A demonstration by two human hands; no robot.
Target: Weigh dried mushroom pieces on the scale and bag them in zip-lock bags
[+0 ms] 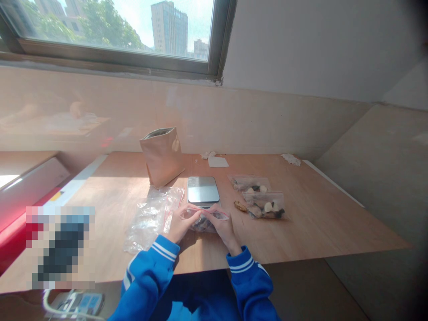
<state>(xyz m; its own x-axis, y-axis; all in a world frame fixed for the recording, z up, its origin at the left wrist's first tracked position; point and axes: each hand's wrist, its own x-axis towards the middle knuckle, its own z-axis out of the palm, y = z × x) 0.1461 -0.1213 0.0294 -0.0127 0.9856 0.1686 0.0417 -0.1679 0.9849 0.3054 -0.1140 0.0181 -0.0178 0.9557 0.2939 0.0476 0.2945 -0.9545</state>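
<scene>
Both my hands pinch the red zip top of a small clear bag [204,218] that rests on the wooden table [317,223] just in front of a small digital scale [202,190]. My left hand [180,225] grips the bag's left end and my right hand [224,228] grips its right end, fingers closed. The bag holds dark contents I cannot make out. Blue sleeves with white stripes cover both wrists.
A pile of empty clear zip bags [150,216] lies left of my hands. A brown paper pouch [162,155] stands open behind the scale. Two filled zip bags [264,205] and a loose nut [240,205] lie to the right. Paper scraps [217,160] sit near the wall.
</scene>
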